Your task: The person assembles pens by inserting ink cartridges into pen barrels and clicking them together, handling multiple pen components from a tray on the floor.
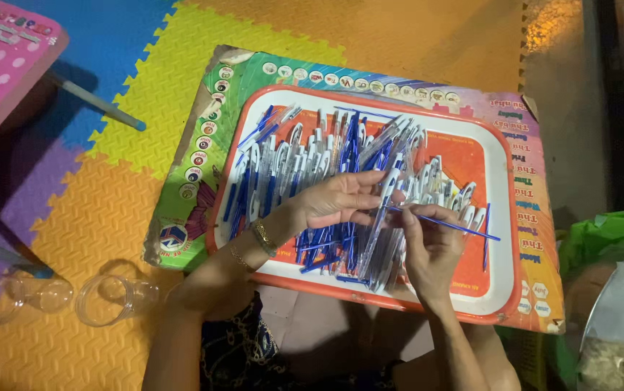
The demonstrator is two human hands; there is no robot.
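1. Thin blue pen refill point(464, 228) – pinched at its near end by the fingertips of the right hand point(431, 246); it slants out to the right and slightly down over the orange tray floor, its far tip free.
2. Clear pen barrel with white clip point(384, 199) – held by the left hand point(333, 203), fingers closed lightly round it with the thumb underneath. The barrel's lower end sits just beside the refill's held end; whether the two touch cannot be told.
3. Both hands are over the middle of the tray point(504, 282), close together, fingertips almost meeting. The left wrist carries gold-coloured bracelets point(262, 237).
4. Pile of pens point(312, 163) – white-and-clear barrels and blue refills, heaped loosely across the left and centre of the tray, several overlapping (no order visible). A smaller cluster of white clips point(457, 195) lies to the right of the hands.
5. The tray is orange with a white rim, and rests on a printed board point(203, 174) with colourful edges – this serves as the worktop.
6. The board lies on a foam puzzle-mat floor point(87, 217) of yellow, orange, blue and purple tiles.
7. Two clear plastic cups point(116, 297) lie on their sides on the mat, near the left elbow.
8. Green plastic bag point(601, 239) at the right edge; pink dotted object point(0, 65) at top left.
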